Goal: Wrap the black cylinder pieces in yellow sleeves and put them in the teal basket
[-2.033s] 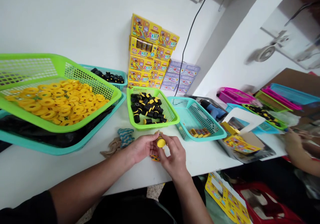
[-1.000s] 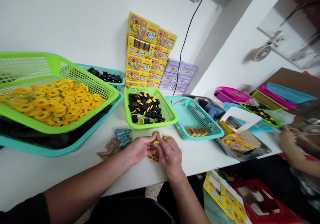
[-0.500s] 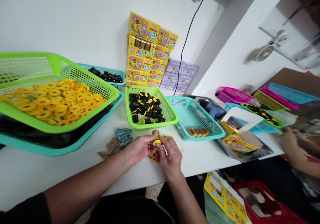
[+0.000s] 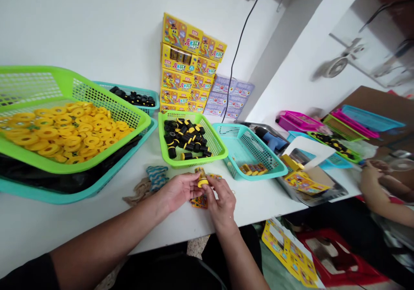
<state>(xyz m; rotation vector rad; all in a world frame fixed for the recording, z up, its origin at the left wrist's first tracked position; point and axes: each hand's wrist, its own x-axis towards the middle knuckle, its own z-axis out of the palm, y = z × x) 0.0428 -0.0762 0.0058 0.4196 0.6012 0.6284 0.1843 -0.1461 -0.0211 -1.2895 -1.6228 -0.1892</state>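
My left hand (image 4: pixel 179 191) and my right hand (image 4: pixel 222 200) meet over the white table's front edge, both pinching a small yellow cylinder toy (image 4: pixel 202 179) held upright between the fingertips. Under the hands lies a small orange printed card (image 4: pixel 199 202). Just behind stands a small green basket (image 4: pixel 215 145) of black-and-yellow cylinders. To its right a teal basket (image 4: pixel 239 141) holds a few small yellow packed pieces (image 4: pixel 253 169).
A big green basket (image 4: pixel 106 104) of yellow rings rests in a teal tray at left. Yellow boxes (image 4: pixel 187 66) are stacked against the wall. Knitted gloves (image 4: pixel 152 180) lie by my left wrist. Another person's hands (image 4: pixel 371 180) work at far right among coloured trays.
The yellow piece was turned between my fingers from end-on to upright. Both hands stayed in the same spot; the view shifted slightly.
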